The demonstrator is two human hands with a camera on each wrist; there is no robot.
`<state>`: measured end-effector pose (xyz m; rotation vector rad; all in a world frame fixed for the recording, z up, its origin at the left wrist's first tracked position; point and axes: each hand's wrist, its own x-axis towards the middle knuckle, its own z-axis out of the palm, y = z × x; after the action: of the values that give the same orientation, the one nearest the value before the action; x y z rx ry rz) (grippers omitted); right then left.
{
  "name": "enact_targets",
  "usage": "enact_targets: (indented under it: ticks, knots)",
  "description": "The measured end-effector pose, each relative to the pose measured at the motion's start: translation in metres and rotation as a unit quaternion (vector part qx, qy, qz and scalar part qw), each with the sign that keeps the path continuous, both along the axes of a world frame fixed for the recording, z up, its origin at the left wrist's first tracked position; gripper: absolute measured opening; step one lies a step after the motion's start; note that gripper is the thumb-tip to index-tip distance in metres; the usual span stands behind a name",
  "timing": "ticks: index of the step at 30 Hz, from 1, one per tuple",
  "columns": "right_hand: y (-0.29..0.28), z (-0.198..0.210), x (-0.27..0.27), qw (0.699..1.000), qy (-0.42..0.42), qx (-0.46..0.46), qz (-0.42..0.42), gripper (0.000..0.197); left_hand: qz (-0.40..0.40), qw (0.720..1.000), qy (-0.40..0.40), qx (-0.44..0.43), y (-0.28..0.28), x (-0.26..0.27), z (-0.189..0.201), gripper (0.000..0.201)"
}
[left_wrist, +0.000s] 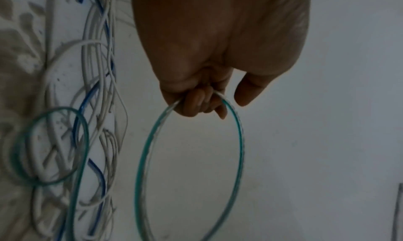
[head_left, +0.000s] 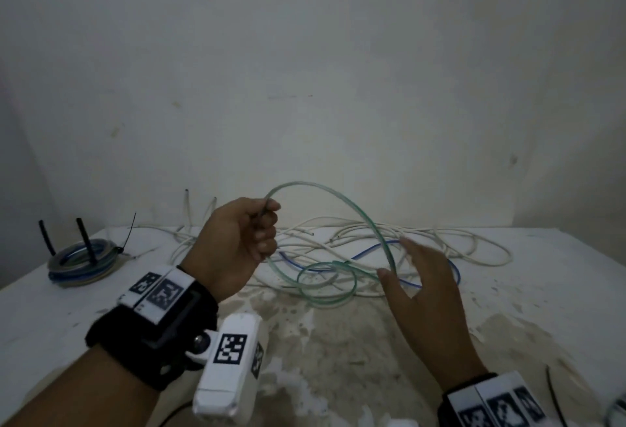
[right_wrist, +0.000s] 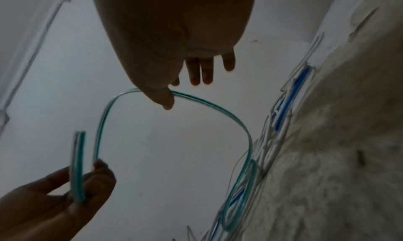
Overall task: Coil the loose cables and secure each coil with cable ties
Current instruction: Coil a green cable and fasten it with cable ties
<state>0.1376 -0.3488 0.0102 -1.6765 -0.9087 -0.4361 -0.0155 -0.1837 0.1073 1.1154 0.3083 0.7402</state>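
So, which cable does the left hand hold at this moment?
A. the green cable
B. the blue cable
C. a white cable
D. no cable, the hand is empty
A: the left hand has its fingers curled round the green cable, which arcs up from it in a loop toward the open right hand, while the blue cable and the white cables lie on the table.

Both bare forearms wear black fabric wrist straps (head_left: 152, 331) carrying white camera blocks (head_left: 230, 369) printed with black square markers.
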Motion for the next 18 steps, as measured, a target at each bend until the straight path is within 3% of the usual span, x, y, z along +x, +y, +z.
enact_targets:
  ticks: [2, 5, 7, 9, 12, 16, 18]
  knots:
    - [0.0, 0.01, -0.009, 0.995, -0.064, 0.061, -0.034, 0.032, -0.016, 0.999, -0.018, -0.028, -0.006, 0.0, 0.003, 0.021]
    - [-0.007, 0.024, -0.029, 0.989, -0.106, 0.104, 0.023, 0.027, 0.003, 0.999, -0.038, -0.028, -0.019, 0.006, 0.003, 0.023]
    - [-0.007, 0.029, -0.041, 0.994, -0.033, 0.074, 0.078, 0.036, 0.003, 0.999, -0.046, -0.016, -0.03, 0.008, 0.002, 0.022]
    - [-0.003, 0.027, -0.046, 0.987, 0.109, 0.008, 0.12, 0.044, -0.009, 0.999, -0.049, 0.0, -0.041, 0.01, 0.001, 0.02]
    - [0.004, 0.018, -0.042, 0.951, 0.266, -0.047, 0.152, 0.031, -0.037, 0.998, -0.051, 0.007, -0.054, 0.012, -0.004, 0.018]
    - [0.005, 0.011, -0.03, 0.917, 0.355, 0.019, 0.179, 0.016, -0.097, 0.994, -0.034, -0.024, -0.061, 0.011, -0.009, 0.012]
    - [0.003, 0.011, -0.024, 0.919, 0.355, 0.015, 0.173, 0.015, -0.121, 0.991, -0.032, -0.055, -0.058, 0.008, -0.004, 0.019]
